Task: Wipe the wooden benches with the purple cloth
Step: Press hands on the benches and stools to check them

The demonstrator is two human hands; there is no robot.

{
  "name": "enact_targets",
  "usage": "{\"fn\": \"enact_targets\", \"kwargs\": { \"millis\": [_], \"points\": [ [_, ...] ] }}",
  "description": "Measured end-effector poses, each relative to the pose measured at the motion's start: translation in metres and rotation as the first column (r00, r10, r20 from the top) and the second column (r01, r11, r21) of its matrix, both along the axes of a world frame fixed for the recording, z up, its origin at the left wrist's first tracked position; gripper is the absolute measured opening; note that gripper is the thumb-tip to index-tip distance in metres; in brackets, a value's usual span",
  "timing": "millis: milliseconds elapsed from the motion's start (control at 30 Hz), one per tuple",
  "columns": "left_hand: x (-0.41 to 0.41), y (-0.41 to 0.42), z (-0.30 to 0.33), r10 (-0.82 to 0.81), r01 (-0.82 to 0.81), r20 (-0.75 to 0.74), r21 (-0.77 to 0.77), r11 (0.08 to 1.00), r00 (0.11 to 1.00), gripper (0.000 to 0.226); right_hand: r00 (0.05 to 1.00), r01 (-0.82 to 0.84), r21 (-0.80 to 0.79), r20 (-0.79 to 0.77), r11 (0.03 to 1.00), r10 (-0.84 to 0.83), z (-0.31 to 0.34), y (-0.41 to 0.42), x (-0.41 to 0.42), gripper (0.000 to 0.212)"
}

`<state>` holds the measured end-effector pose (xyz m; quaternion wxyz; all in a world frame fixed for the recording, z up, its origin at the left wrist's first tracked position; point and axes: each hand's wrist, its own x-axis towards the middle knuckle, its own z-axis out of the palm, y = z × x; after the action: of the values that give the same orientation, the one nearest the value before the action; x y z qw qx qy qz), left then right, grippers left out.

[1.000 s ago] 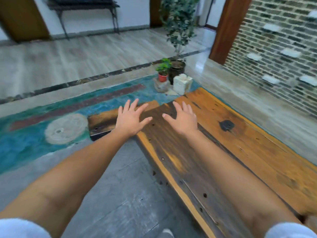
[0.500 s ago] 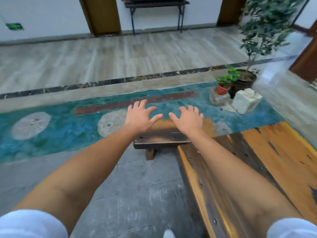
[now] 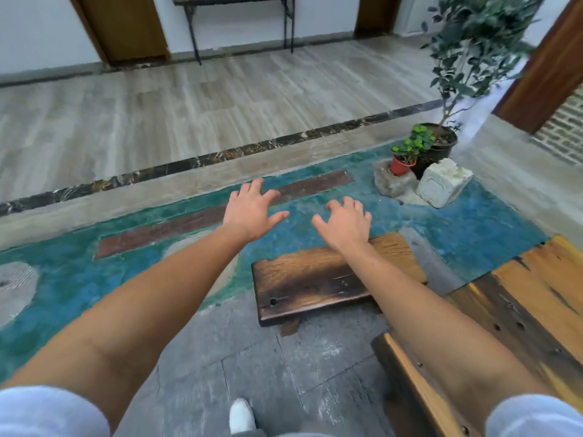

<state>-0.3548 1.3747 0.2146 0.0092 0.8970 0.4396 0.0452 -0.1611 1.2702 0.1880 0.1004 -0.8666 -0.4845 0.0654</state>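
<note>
Reaching forward at mid-frame, both hands are held empty with fingers spread wide: the left hand (image 3: pixel 252 212) over the teal floor, the right hand (image 3: pixel 345 223) above the far edge of the small wooden bench (image 3: pixel 315 279) at centre. Nothing is gripped, so no wiping is judged under way. The long wooden bench (image 3: pixel 520 310) fills the lower right. The purple cloth is not seen anywhere in the frame; it probably must be fetched first. Potted plants (image 3: pixel 419 149) stand at upper right, beside a pale stone block (image 3: pixel 443 182).
</note>
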Motion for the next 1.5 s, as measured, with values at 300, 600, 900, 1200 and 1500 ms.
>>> {"fn": "enact_targets", "kwargs": {
  "millis": [300, 600, 900, 1200, 1500],
  "points": [
    [0.071, 0.166, -0.001, -0.342, 0.342, -0.009, 0.021, 0.939, 0.940, 0.062, 0.945, 0.327, 0.052, -0.042, 0.944, -0.325, -0.019, 0.117, 0.025, 0.074],
    [0.175, 0.283, -0.051, -0.688, 0.688, -0.019, -0.003, 0.726, 0.725, 0.073, 0.753, 0.637, -0.026, -0.192, 0.770, -0.629, -0.072, 0.219, 0.089, 0.085],
    [0.310, 0.314, -0.078, -0.931, 0.928, -0.048, -0.073, 0.364, 0.361, 0.081, 0.399, 0.908, -0.015, -0.272, 0.418, -0.876, -0.076, 0.210, 0.138, 0.086],
    [0.386, 0.310, -0.121, -0.993, 0.991, -0.008, -0.067, -0.118, -0.119, 0.078, 0.022, 0.992, -0.118, -0.195, 0.046, -0.980, -0.105, 0.236, 0.137, 0.073],
    [0.396, 0.284, -0.150, -0.786, 0.810, -0.198, -0.121, -0.573, -0.586, 0.084, -0.403, 0.914, -0.143, -0.210, -0.379, -0.891, -0.122, 0.253, 0.068, 0.069]
  ]
}}
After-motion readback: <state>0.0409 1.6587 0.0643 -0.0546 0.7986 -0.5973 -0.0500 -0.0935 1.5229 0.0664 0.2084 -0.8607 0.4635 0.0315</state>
